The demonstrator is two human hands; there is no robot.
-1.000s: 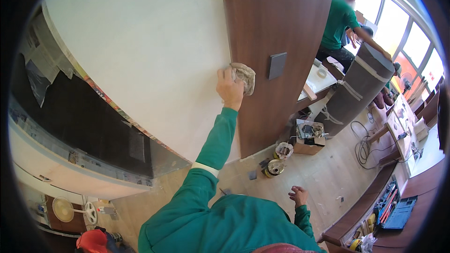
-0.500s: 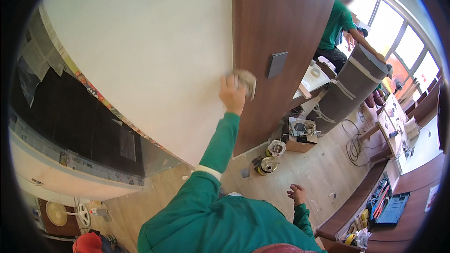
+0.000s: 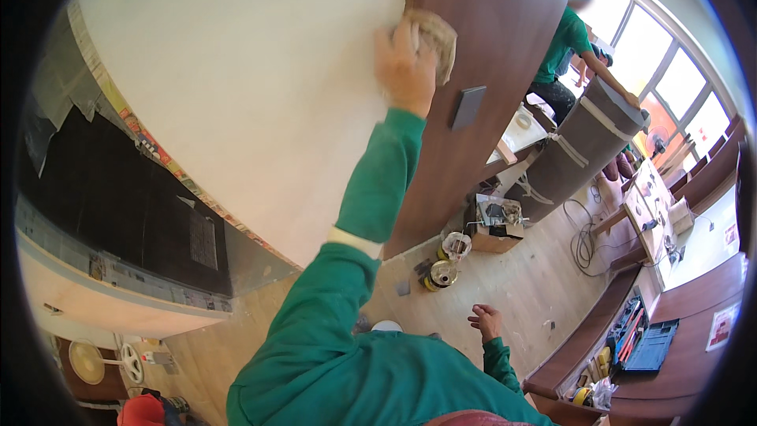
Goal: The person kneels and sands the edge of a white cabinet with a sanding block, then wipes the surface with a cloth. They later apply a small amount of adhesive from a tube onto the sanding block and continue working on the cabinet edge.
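Note:
My left hand (image 3: 405,71), on a raised arm, is closed around a crumpled beige rag (image 3: 438,41). The rag lies against the seam where a white wall surface (image 3: 252,95) meets a brown wood-look panel (image 3: 489,24). A dark grey switch plate (image 3: 468,107) is fixed to the panel, below and right of the rag. Low at my right side, my right hand (image 3: 486,321) hangs with its fingers loosely apart and nothing in them.
On the floor stand open cans (image 3: 441,274) and a cardboard box (image 3: 493,237) of items. Beyond, a person in green (image 3: 561,43) touches a large grey wrapped roll (image 3: 587,142). A cable (image 3: 582,248) lies nearby. A blue toolbox (image 3: 650,345) is at lower right.
My left hand has moved up along the seam with the rag, from beside the switch plate to above it. My right hand has shifted slightly left and up.

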